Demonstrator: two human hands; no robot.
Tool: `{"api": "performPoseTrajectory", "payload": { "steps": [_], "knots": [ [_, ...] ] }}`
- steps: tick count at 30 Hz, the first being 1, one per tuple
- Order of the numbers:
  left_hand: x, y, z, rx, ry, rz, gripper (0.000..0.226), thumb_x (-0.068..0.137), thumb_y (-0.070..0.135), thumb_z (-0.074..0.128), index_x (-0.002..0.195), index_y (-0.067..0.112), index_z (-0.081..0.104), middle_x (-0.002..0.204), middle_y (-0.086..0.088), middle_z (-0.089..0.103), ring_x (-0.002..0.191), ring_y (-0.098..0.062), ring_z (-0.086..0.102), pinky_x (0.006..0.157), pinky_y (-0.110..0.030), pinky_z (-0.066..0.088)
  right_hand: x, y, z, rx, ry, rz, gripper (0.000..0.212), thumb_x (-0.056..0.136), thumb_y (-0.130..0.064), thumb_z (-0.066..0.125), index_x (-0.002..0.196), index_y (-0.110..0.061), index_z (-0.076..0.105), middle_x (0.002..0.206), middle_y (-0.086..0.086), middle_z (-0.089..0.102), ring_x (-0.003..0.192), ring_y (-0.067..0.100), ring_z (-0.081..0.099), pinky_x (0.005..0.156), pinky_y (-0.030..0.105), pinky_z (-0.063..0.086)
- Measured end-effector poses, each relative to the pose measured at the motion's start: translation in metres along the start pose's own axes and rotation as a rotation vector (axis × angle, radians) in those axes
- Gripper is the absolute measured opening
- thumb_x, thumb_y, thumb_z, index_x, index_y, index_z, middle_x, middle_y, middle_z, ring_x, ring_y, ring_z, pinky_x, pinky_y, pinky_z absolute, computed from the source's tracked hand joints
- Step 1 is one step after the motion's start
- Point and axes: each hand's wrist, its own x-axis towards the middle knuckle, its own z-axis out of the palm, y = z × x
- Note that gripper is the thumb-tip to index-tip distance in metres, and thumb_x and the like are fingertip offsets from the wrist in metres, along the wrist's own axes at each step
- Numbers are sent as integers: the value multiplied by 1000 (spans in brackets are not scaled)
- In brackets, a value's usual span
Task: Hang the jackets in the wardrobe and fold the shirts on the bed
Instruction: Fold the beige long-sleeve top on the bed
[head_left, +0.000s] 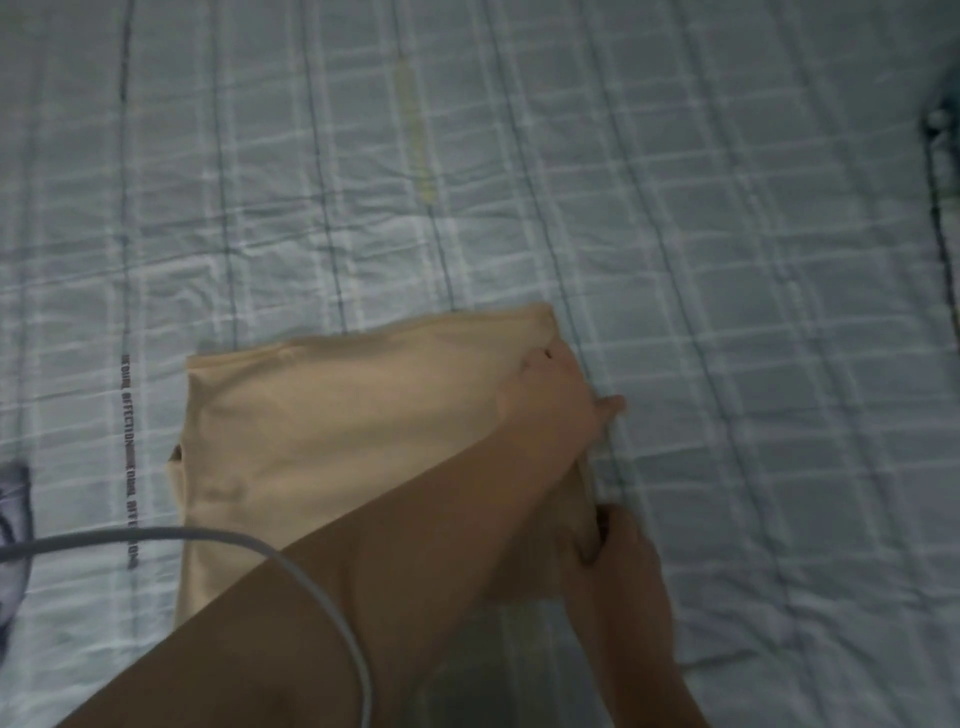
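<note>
— What could spoil this fold?

— Both hands are working the same side. The left hand reaches across from the lower left of the frame, and its fingers curl over the right edge of the tan shirt. The right hand, lower right of centre, grips that same edge with its fingers curled into the cloth. If they pull unevenly, I'd guess the layers slide and the fold goes crooked. The left forearm also crosses the near corner and could drag it.

— And that white cable?

— It loops over the arm at lower left and might snag the fabric.

— How does the shirt look?

— Partly folded, I'd say. It's a smooth, soft tan block lying flat on the checked bedsheet, just below the middle of the frame, with its left edge bulging slightly.
</note>
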Motion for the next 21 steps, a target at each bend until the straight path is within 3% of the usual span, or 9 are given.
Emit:
{"api": "performPoseTrajectory", "payload": {
  "steps": [4,6,8,10,12,14,16,18,21],
  "knots": [
    [0,-3,4,-35,107,37,49,95,37,55,129,5,42,121,-18,54,107,-34,58,80,-39,46,-4,-8,-5,-16,14,-35,26,79,-42,63,92,-22,52,94,5,59,94,33,59,72,38,46],
    [1,-6,-1,-145,77,25,36,96,18,52,129,4,47,123,-19,56,113,-36,55,84,-38,44,-8,-11,-7,56,29,-61,21,79,-33,67,86,-24,49,90,1,53,87,31,57,70,38,44],
    [1,-13,-8,-293,53,-12,38,97,13,51,132,0,46,129,-17,54,118,-32,53,93,-33,43,-16,-18,-8,147,22,-61,23,80,-27,69,83,-22,47,80,-3,54,75,24,56,64,36,42],
    [-2,-30,-23,-447,57,-4,51,93,14,59,137,-2,39,127,-16,56,114,-29,56,84,-29,41,-29,-29,-9,222,15,-61,23,82,-23,69,88,-23,47,72,-7,57,64,9,55,58,32,38],
    [-9,-52,-43,-570,89,75,63,90,11,61,146,5,34,130,-12,56,113,-26,58,82,-26,43,-46,-44,-9,288,27,-103,29,83,-20,70,95,-30,46,74,-12,59,65,-2,57,54,22,37],
    [-22,-79,-63,-728,61,209,71,88,3,56,153,14,30,138,-4,51,112,-11,56,85,-15,45,-65,-62,-6,337,7,-147,33,82,-19,70,98,-33,46,77,-14,62,72,-6,59,55,13,39],
    [-34,-112,-81,-858,33,319,65,86,-7,48,149,11,42,135,-10,54,96,6,56,81,-10,45,-83,-84,2,339,-38,-198,35,82,-20,71,100,-34,45,81,-13,63,71,-3,59,57,17,39],
    [-49,-146,-98,-919,2,286,61,84,-18,45,140,5,53,121,-12,59,75,6,57,68,-11,44,-103,-106,17,307,-71,-260,39,83,-23,72,103,-38,42,87,-12,62,71,-3,57,63,21,39],
    [-63,-211,-114,-899,75,206,61,88,-13,46,144,9,49,132,2,55,103,-6,58,76,-8,46,-133,-140,56,262,-96,-359,41,85,-23,69,107,-41,40,93,-11,60,74,1,56,68,15,40]
  ]
}}
